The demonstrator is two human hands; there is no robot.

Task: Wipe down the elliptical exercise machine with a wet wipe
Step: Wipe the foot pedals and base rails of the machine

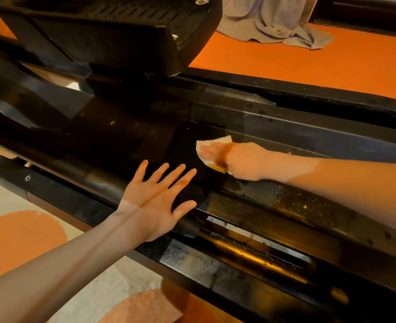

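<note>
Right hand (pixel 236 160) presses the wet wipe (pixel 212 142) flat on the elliptical (pixel 297 136); left hand (pixel 156 201) rests beside, fingers spread.

Dim, warm orange light; glare on the glossy black machine frame (pixel 250 250) (edges bowed by wide-angle lens).

Looking down at the black elliptical machine (pixel 285 127), base rails running across the shot. Right hand (pixel 236 159) is flat on a white wet wipe (pixel 213 142), pressing it onto the glossy centre panel, fingers pretty much straight. Left hand (pixel 159 197) is spread wide open, palm down on the near rail, just beside the wipe but not touching it. Dusty specks on the surface right of the wiping hand. Foot pedal (pixel 113 26) sits up top. Orange floor (pixel 309 64) behind, with a grey cloth (pixel 274 22) bunched on it.
</note>
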